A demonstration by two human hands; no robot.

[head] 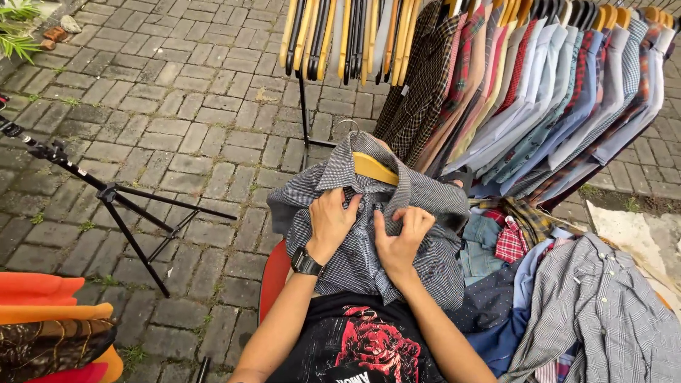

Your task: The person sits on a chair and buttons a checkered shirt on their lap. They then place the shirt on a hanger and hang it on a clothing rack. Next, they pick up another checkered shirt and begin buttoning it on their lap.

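Observation:
A grey small-checked shirt (425, 206) hangs on a yellow wooden hanger (374, 169) and lies across my lap. My left hand (332, 218), with a black watch on its wrist, pinches the shirt's button placket near the collar. My right hand (401, 235) grips the other edge of the placket just beside it, fingers curled into the fabric. Both hands meet at the shirt's front, a little below the collar.
A rail of hung shirts (539, 92) and empty wooden hangers (340, 35) stands ahead. A heap of loose shirts (567, 298) lies at my right. A black tripod (113, 198) stands on the brick paving at left. Orange cloth (42, 298) sits at lower left.

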